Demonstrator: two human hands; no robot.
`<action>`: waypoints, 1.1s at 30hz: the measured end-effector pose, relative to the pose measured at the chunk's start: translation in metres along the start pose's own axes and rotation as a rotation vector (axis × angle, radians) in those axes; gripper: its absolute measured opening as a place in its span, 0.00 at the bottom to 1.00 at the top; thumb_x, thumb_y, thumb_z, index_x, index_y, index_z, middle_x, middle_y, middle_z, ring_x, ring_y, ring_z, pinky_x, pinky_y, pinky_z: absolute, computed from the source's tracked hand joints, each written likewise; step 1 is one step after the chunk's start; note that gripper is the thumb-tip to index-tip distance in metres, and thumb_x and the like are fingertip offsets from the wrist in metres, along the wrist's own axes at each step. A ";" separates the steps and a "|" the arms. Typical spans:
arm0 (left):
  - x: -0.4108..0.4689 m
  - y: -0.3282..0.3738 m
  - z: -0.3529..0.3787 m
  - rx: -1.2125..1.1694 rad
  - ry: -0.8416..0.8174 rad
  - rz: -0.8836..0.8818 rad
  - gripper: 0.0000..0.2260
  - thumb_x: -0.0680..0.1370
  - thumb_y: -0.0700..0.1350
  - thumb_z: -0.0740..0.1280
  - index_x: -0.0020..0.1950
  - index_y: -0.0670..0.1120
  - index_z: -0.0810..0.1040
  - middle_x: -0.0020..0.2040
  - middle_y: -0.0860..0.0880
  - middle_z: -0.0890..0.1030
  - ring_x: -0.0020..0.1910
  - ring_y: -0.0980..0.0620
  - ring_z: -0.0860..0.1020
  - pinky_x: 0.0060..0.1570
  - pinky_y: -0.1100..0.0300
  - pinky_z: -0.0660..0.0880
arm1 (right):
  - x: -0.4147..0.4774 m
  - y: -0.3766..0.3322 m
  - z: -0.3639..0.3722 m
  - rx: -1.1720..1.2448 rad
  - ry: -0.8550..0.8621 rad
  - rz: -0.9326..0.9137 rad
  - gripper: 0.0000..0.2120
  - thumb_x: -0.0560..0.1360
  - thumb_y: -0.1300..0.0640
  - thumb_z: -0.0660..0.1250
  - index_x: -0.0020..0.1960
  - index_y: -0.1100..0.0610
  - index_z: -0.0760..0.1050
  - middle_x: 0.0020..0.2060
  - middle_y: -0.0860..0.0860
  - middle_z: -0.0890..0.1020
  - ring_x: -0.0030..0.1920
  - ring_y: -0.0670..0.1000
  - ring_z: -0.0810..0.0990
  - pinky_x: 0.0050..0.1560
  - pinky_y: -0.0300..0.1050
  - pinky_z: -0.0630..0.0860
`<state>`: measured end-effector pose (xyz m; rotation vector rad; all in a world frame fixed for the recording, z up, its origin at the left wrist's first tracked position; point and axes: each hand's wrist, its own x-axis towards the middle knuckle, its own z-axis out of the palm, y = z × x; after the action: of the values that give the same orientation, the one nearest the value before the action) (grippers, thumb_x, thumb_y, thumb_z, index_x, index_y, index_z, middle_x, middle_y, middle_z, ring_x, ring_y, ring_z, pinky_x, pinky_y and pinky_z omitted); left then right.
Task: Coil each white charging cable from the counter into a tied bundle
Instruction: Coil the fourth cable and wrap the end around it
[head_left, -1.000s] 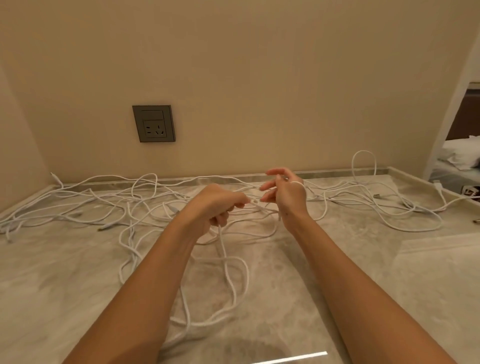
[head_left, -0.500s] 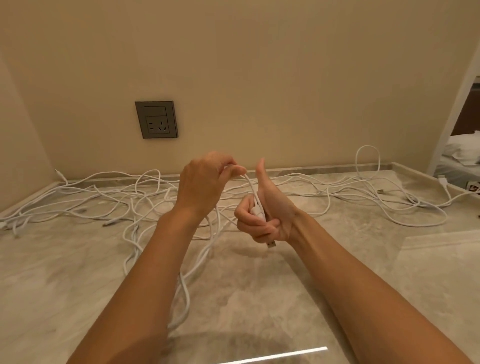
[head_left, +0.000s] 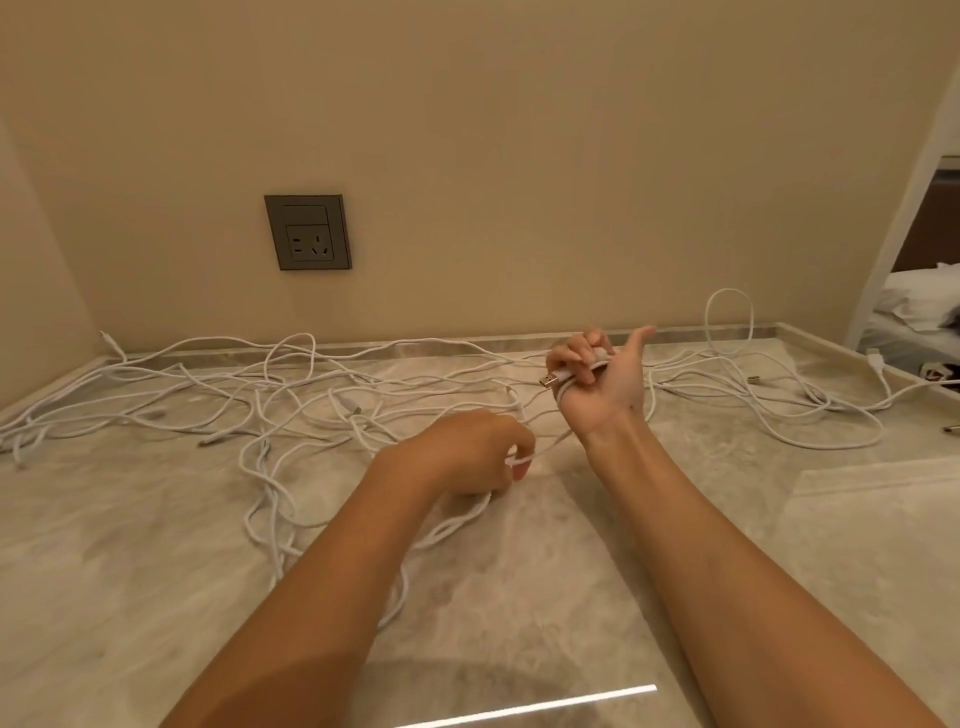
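Several white charging cables (head_left: 291, 410) lie tangled across the marble counter (head_left: 545, 587). My right hand (head_left: 605, 382) is raised above the counter, palm toward me, its fingers curled round one cable's end, with the USB plug (head_left: 549, 381) sticking out to the left. That cable wraps under the hand and runs down to my left hand (head_left: 478, 452). My left hand grips the same cable low over the counter, a short stretch showing at its fingers. The rest of this cable trails in loops below the left hand.
A grey wall socket (head_left: 307, 232) sits on the beige wall behind the counter. More cable loops (head_left: 810, 415) lie at the right, one loop (head_left: 727, 322) leaning up the wall. A raised slab (head_left: 883, 488) is at the right edge. A bed shows through the doorway.
My right hand has turned palm-up and moved right and away, with the cable now wound under it. My left hand has dropped from beside it to low over the counter, pulling the cable down.
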<state>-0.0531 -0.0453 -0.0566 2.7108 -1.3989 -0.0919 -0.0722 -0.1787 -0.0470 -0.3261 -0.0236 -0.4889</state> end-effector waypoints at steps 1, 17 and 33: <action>0.000 0.004 -0.001 0.045 0.020 -0.023 0.07 0.73 0.40 0.65 0.48 0.50 0.78 0.42 0.52 0.72 0.43 0.51 0.70 0.41 0.60 0.64 | 0.002 0.001 -0.003 -0.158 0.042 -0.040 0.31 0.77 0.34 0.47 0.28 0.59 0.62 0.16 0.50 0.63 0.15 0.45 0.58 0.21 0.33 0.64; -0.009 -0.019 -0.022 -0.184 0.737 -0.235 0.09 0.81 0.39 0.54 0.49 0.43 0.74 0.46 0.43 0.81 0.49 0.40 0.78 0.43 0.56 0.67 | -0.002 0.015 -0.013 -1.853 -0.027 -0.070 0.34 0.78 0.35 0.44 0.28 0.59 0.70 0.27 0.50 0.74 0.28 0.50 0.72 0.35 0.43 0.72; -0.013 -0.006 -0.036 -1.213 0.842 -0.038 0.16 0.82 0.38 0.48 0.34 0.43 0.64 0.17 0.47 0.73 0.18 0.51 0.76 0.23 0.64 0.71 | 0.016 -0.002 -0.023 -0.273 0.494 0.098 0.29 0.78 0.36 0.47 0.33 0.59 0.62 0.15 0.50 0.60 0.12 0.46 0.56 0.20 0.28 0.64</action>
<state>-0.0526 -0.0298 -0.0210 1.4504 -0.6450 0.1431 -0.0600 -0.1947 -0.0671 -0.4638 0.5402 -0.4647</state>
